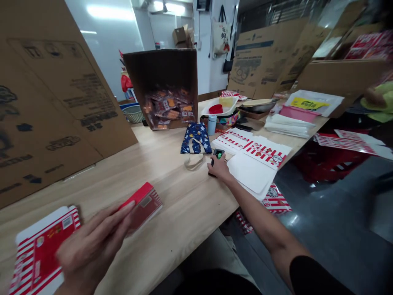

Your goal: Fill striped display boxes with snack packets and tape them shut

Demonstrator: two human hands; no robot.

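My left hand (92, 246) lies at the near left of the wooden table (172, 192), fingers stretched flat on a red and white striped flattened carton (144, 205) that reaches under the hand to the left edge. My right hand (218, 168) is stretched far out across the table, fingers closed round a small black device (218, 154) with a green spot. Just right of that hand lies a stack of flat red and white carton blanks (254, 157).
An open cardboard box (164, 88) tipped on its side holds several snack packets. A blue patterned bag (195, 139) lies before it. Large cardboard sheets (52, 102) lean at left. Trays, bowls and papers (288, 125) crowd the far right, where another person's sleeve (382, 100) shows.
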